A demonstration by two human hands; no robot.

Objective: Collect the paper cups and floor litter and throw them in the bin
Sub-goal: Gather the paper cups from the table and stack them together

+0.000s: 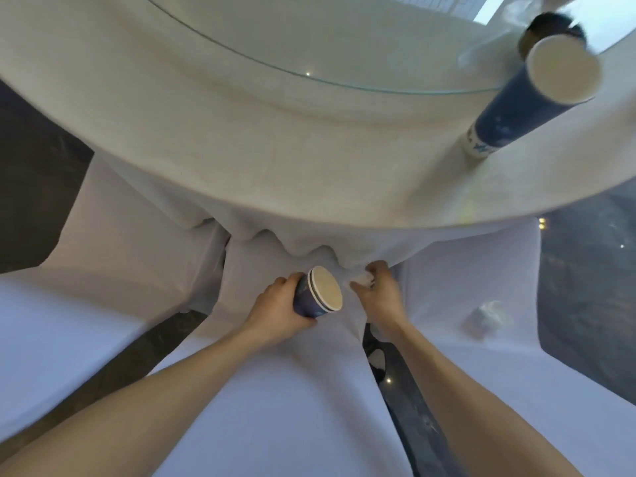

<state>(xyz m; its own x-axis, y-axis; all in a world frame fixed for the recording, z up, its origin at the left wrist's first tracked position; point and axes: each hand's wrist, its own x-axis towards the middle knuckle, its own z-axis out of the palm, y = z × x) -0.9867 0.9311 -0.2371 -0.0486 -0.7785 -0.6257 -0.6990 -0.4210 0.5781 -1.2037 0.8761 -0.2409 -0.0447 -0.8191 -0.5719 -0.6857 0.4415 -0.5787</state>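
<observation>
Left grip [277,306] wrapped around stacked blue cups [318,293], right grip [377,290] pinching white paper scrap [363,278] just beside them

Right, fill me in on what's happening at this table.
A person is clearing litter around a round table with a white tablecloth. The left hand holds a blue paper cup, apparently two nested. The right hand is pinching a small white scrap of paper low down by the hanging cloth. Another tall blue paper cup stands on the tabletop at the right, and a crumpled white tissue lies on a cloth-covered chair seat. No bin is in view.
</observation>
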